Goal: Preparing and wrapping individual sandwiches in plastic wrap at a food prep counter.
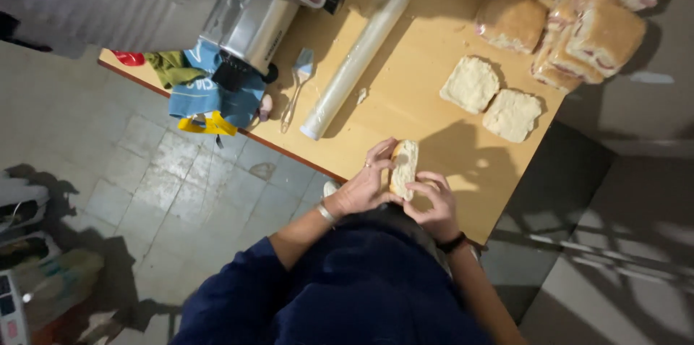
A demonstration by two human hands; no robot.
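Observation:
Both my hands hold one pale bread roll (403, 165) on edge at the near edge of the wooden table (405, 84). My left hand (365, 184), with a ring and a bracelet, grips the roll's left side. My right hand (434, 204), with a dark wristband, grips its lower right side. Two opened bread halves (491, 98) lie cut side up on the table beyond my hands.
A roll of clear film (356, 59) lies diagonally on the table beside a small brush (296, 84). Wrapped sandwiches (578, 19) are stacked at the far right. A metal machine (246, 23) and coloured cloths (206, 92) sit at the table's left end. Tiled floor (144, 186) lies left.

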